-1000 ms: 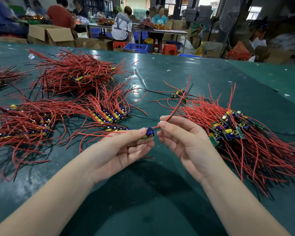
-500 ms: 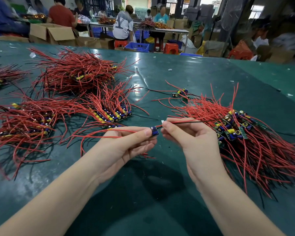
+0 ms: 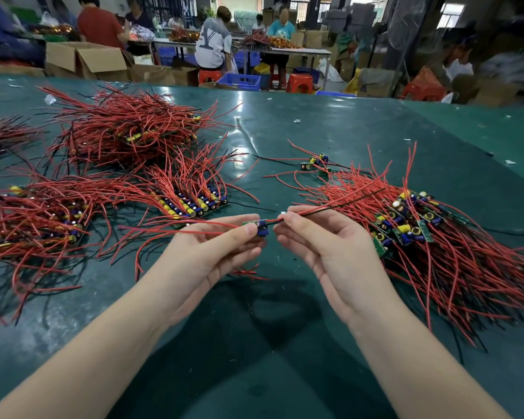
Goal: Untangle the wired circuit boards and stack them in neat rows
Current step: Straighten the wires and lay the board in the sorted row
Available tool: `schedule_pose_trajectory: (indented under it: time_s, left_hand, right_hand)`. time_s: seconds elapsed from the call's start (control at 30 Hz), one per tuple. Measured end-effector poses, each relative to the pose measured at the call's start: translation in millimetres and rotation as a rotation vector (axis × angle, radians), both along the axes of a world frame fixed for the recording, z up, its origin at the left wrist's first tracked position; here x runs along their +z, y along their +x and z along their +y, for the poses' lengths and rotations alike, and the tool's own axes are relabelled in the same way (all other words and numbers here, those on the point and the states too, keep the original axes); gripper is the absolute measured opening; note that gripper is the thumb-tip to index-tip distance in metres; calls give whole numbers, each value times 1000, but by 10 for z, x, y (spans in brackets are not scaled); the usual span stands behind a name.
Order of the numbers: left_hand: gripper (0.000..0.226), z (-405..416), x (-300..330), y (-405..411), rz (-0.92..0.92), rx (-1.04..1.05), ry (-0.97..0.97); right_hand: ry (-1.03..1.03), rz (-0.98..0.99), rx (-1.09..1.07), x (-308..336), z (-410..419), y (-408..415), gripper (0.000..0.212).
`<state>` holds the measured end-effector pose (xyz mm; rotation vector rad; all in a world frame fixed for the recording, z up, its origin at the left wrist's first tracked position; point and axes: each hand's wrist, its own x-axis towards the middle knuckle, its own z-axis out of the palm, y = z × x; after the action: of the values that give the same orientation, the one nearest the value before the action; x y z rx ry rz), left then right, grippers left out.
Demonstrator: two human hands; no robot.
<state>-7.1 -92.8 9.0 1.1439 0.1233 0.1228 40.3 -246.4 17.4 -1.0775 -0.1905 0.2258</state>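
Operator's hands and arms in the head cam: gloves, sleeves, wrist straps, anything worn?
Nothing worn that shows. The left hand and right hand are bare, no gloves or finger cots, no rings in view. Both forearms are bare down to the frame edge: no sleeves, watch, or wrist strap in view. Fingernails short, unpainted.

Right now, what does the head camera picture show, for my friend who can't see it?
Two hands hold one small circuit board above a green table: the left hand pinches the board, the right hand pinches its red and black wires. Tangled piles of red-wired boards lie on both sides.
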Motion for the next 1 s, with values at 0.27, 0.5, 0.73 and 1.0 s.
schedule_pose_trajectory:
  time_s: [0.27, 0.5, 0.73, 1.0]
  left_hand:
    - [22, 16, 12, -17, -42, -10, 17]
    - [23, -5, -1, -25, -92, -12, 36]
    - [26, -1, 16, -12, -91, 20, 42]
    - [21, 19, 21, -24, -83, 35, 32]
  right_hand:
    - [-8, 48, 5, -6, 12, -4, 18]
    - [27, 302, 127, -34, 15, 47, 12]
    - [80, 325, 179, -34, 3, 54, 8]
    - [147, 266, 106, -28, 11, 41, 9]
